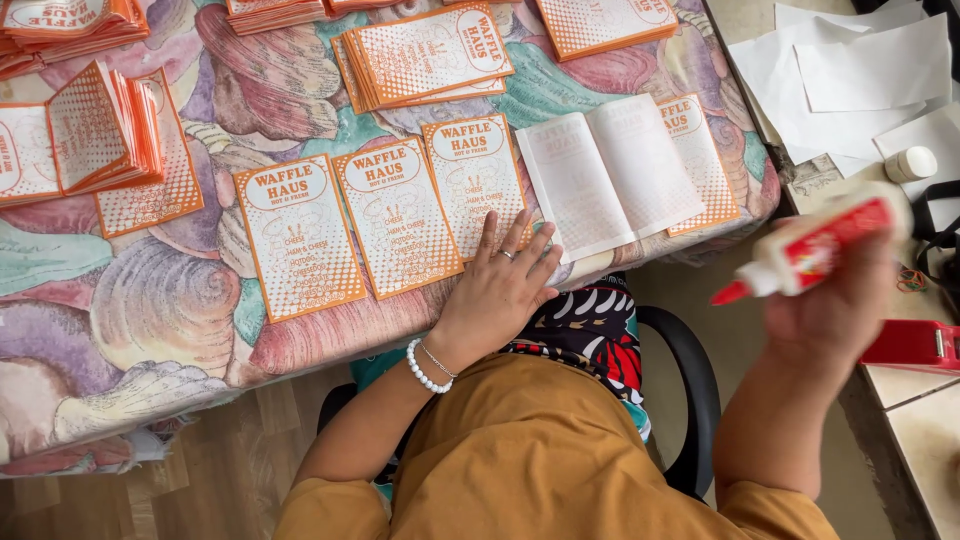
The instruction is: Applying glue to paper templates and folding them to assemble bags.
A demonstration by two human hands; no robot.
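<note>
My left hand (503,283) lies flat, fingers spread, on the near edge of the table, its fingertips on the lowest part of an orange-and-white printed card (473,180). Two more such cards (297,235) (397,215) lie in a row to its left. Just right of the hand, a white unfolded card (610,172) lies blank side up, partly covering another orange card (703,160). My right hand (838,300) is raised off to the right, holding a white glue bottle (815,248) with a red label and red tip pointing down-left.
The table wears a cloth with pastel shell prints (150,300). Stacks of orange cards lie at the back left (100,130), back middle (425,55) and back right (600,22). White paper sheets (850,80), a white cap (911,163) and a red tape dispenser (915,345) lie right. A black chair (690,380) is below me.
</note>
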